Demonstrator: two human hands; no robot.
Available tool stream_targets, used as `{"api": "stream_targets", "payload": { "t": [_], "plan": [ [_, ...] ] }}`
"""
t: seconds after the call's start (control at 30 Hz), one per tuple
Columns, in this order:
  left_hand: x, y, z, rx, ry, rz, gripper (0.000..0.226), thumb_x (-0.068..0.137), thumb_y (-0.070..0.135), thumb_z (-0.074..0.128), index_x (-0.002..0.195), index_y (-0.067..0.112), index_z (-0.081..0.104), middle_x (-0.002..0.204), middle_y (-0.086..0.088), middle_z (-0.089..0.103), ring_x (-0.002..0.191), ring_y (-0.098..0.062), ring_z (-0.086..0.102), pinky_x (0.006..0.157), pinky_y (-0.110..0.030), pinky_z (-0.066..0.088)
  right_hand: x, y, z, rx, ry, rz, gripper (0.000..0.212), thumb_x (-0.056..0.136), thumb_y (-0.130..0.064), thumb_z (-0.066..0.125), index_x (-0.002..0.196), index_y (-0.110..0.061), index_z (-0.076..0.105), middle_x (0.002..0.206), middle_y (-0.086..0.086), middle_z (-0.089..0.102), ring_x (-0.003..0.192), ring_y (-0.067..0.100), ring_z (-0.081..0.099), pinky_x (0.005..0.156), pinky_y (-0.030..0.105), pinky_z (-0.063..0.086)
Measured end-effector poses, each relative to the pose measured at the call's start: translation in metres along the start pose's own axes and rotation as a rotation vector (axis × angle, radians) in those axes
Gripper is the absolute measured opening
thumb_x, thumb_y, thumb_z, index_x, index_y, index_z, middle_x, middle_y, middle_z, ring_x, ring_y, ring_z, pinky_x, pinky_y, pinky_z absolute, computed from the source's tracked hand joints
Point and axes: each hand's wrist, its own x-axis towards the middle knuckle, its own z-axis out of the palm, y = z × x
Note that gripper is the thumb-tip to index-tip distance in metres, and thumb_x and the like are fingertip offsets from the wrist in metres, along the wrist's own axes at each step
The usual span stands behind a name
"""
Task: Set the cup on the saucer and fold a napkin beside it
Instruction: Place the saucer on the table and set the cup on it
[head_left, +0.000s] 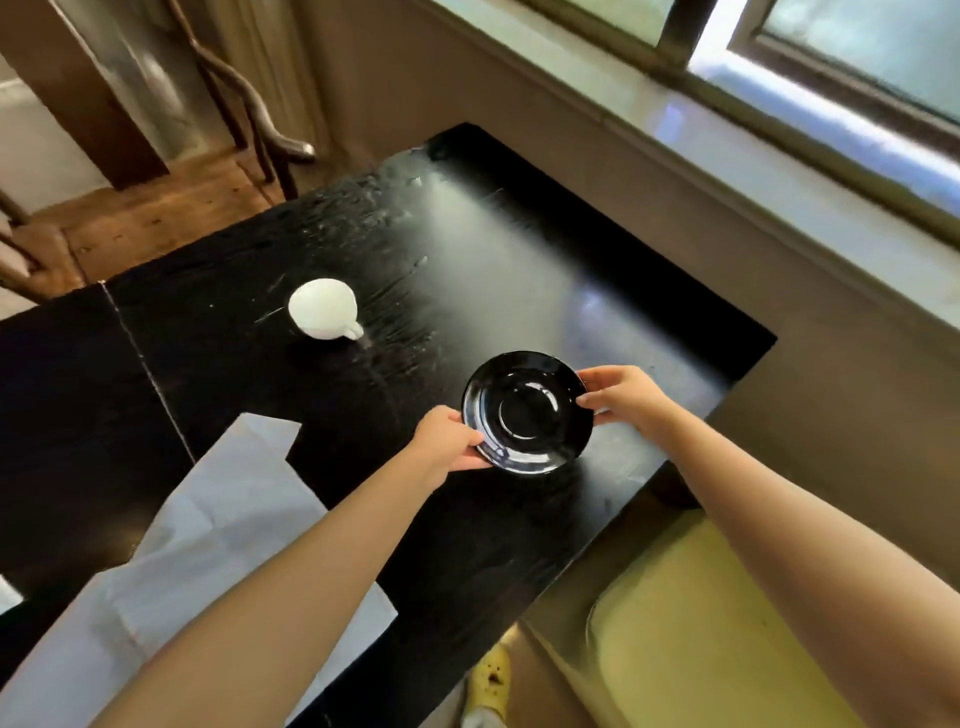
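The left hand (449, 439) and the right hand (623, 397) pinch opposite rims of the black saucer (527, 413) near the table (519, 260) edge, the white cup (324, 309) well apart, so the glossy rim may slip from such light fingertip holds.

White cup (323, 309), black saucer (527, 413) apart; napkin (218, 519) unfolded.
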Motion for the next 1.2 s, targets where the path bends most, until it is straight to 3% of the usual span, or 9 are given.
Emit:
{"api": "stream_targets", "payload": {
  "t": [0.13,0.27,0.4,0.47,0.6,0.73,0.93,1.1,1.2],
  "plan": [
    [0.018,-0.025,0.035,-0.013,0.043,-0.087,0.017,0.086,-0.014,0.051,0.101,-0.008,0.054,0.101,-0.021,0.063,0.082,-0.028,0.065,0.065,-0.037,0.057,0.012,0.037,-0.012,0.029,0.041,0.074,0.036,0.082,0.014,0.054,0.115,0.000,0.063,0.085,0.010,0.062,0.058,0.010,0.060,0.047,0.015,0.052],
    [0.028,-0.036,0.050,-0.047,0.083,-0.162,0.020,0.088,-0.013,0.050,0.080,0.005,0.049,0.083,-0.013,0.058,0.080,-0.026,0.062,0.074,-0.041,0.053,0.022,0.060,-0.011,0.036,0.050,0.104,0.037,0.083,0.012,0.056,0.117,-0.002,0.062,0.090,0.010,0.062,0.064,0.012,0.056,0.044,0.012,0.050],
    [0.034,-0.045,0.055,-0.011,0.123,-0.208,0.016,0.087,-0.013,0.052,0.099,-0.002,0.052,0.101,-0.018,0.060,0.091,-0.029,0.063,0.069,-0.039,0.055,0.029,0.070,-0.009,0.010,0.031,0.101,0.038,0.084,0.013,0.054,0.115,-0.008,0.064,0.079,0.000,0.063,0.063,0.009,0.057,0.044,0.012,0.050],
    [0.037,-0.048,0.055,0.020,0.109,-0.212,0.027,0.086,-0.011,0.054,0.112,-0.006,0.052,0.112,-0.021,0.061,0.095,-0.030,0.065,0.060,-0.035,0.058,0.032,0.070,-0.010,-0.014,0.018,0.094,0.039,0.084,0.012,0.054,0.117,-0.007,0.064,0.089,0.005,0.064,0.063,0.009,0.058,0.043,0.012,0.050],
    [0.035,-0.046,0.053,0.078,0.099,-0.200,0.027,0.086,-0.010,0.055,0.113,-0.007,0.054,0.112,-0.022,0.063,0.093,-0.030,0.067,0.052,-0.029,0.058,0.037,0.070,-0.013,-0.045,-0.033,0.105,0.039,0.085,0.011,0.054,0.120,-0.006,0.062,0.100,0.011,0.064,0.070,0.015,0.060,0.043,0.012,0.050],
    [0.033,-0.042,0.051,0.121,0.098,-0.214,0.024,0.086,-0.008,0.057,0.109,-0.002,0.056,0.106,-0.018,0.063,0.087,-0.027,0.068,0.057,-0.030,0.058,0.040,0.071,-0.014,-0.103,-0.048,0.114,0.039,0.085,0.005,0.058,0.120,-0.012,0.062,0.119,0.016,0.062,0.093,0.026,0.061,0.048,0.013,0.054],
    [0.032,-0.046,0.051,0.092,0.094,-0.186,0.019,0.085,-0.008,0.058,0.104,-0.002,0.057,0.108,-0.019,0.063,0.090,-0.027,0.067,0.065,-0.032,0.059,0.038,0.068,-0.013,-0.210,-0.024,0.076,0.038,0.085,0.006,0.056,0.118,-0.010,0.062,0.116,0.026,0.063,0.083,0.023,0.059,0.046,0.013,0.052],
    [0.030,-0.048,0.057,0.056,0.074,-0.163,0.023,0.084,-0.008,0.059,0.107,-0.003,0.057,0.110,-0.019,0.063,0.090,-0.027,0.067,0.058,-0.029,0.059,0.035,0.065,-0.013,-0.251,0.039,0.074,0.040,0.083,0.009,0.053,0.117,-0.010,0.064,0.109,0.018,0.069,0.091,0.031,0.066,0.080,0.044,0.057],
    [0.032,-0.049,0.061,0.047,0.057,-0.145,0.021,0.085,-0.009,0.058,0.105,-0.004,0.056,0.110,-0.020,0.062,0.090,-0.027,0.066,0.058,-0.029,0.059,0.036,0.064,-0.015,-0.253,0.071,0.085,0.041,0.083,0.009,0.051,0.117,-0.010,0.064,0.109,0.017,0.069,0.098,0.034,0.066,0.085,0.046,0.055]
  ]
}}
